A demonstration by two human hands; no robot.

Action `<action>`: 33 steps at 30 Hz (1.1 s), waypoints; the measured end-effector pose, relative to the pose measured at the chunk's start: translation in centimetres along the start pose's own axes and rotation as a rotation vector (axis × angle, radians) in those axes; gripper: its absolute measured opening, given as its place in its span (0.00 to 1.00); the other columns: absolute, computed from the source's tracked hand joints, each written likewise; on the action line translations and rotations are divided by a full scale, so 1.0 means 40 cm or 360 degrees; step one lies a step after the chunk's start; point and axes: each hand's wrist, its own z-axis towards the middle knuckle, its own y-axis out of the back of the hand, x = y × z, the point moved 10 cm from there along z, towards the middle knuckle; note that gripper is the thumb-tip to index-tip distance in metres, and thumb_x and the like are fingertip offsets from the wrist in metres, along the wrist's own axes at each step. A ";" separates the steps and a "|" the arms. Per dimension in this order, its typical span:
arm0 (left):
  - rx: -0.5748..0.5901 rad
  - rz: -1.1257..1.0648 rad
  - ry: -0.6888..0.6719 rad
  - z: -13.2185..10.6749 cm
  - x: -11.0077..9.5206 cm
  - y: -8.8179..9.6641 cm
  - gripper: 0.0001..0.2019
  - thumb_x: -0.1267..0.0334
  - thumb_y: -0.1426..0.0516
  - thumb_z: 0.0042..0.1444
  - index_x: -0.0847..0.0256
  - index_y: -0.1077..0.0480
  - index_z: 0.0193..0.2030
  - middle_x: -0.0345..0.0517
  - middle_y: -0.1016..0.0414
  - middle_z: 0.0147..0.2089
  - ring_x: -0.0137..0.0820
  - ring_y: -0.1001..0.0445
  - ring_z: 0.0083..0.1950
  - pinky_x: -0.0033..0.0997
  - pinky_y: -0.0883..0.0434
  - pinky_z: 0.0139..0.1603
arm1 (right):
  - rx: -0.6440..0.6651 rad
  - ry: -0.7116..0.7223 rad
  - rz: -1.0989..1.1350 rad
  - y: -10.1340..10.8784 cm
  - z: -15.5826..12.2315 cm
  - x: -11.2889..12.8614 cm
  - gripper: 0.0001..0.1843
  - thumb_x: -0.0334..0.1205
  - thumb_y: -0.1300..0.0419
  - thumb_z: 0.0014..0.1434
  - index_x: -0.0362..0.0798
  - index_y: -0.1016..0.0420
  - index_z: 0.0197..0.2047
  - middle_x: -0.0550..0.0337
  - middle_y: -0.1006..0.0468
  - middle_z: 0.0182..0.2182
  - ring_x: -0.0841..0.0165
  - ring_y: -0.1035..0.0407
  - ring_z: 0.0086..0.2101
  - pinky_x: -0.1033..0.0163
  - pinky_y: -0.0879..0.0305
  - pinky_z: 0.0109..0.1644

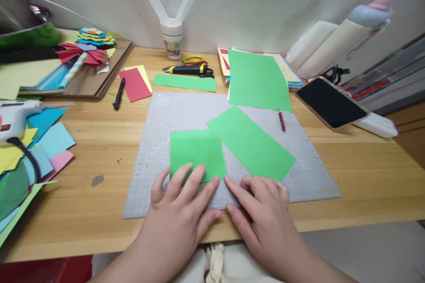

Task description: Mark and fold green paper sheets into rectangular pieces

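A green sheet of paper (198,152), apparently folded, lies on the grey cutting mat (156,141). A narrow strip of it shows along its far edge. My left hand (186,203) rests with spread fingertips on the near edge of this sheet. At its near right corner is the index fingertip of my right hand (262,212). That hand's thumb points out over the mat and its other fingers are bent, with nothing seen in them. Slanting across the mat to the right is another green piece of paper (255,146).
Behind the mat are a green strip (184,82), a utility knife (189,69) and a cup of white sticks (171,40). A pencil (282,121) and a phone (332,102) are to the right. A glue gun (16,117) sits over coloured paper on the left.
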 end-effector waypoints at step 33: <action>-0.0047 0.0112 0.0187 -0.056 0.077 0.064 0.13 0.56 0.48 0.65 0.47 0.22 0.47 0.49 0.25 0.53 0.44 0.32 0.57 0.51 0.48 0.64 | 0.0431 0.1004 -0.0209 -0.041 0.131 0.113 0.15 0.51 0.47 0.68 0.61 0.23 0.50 0.56 0.27 0.54 0.58 0.39 0.55 0.41 0.58 0.64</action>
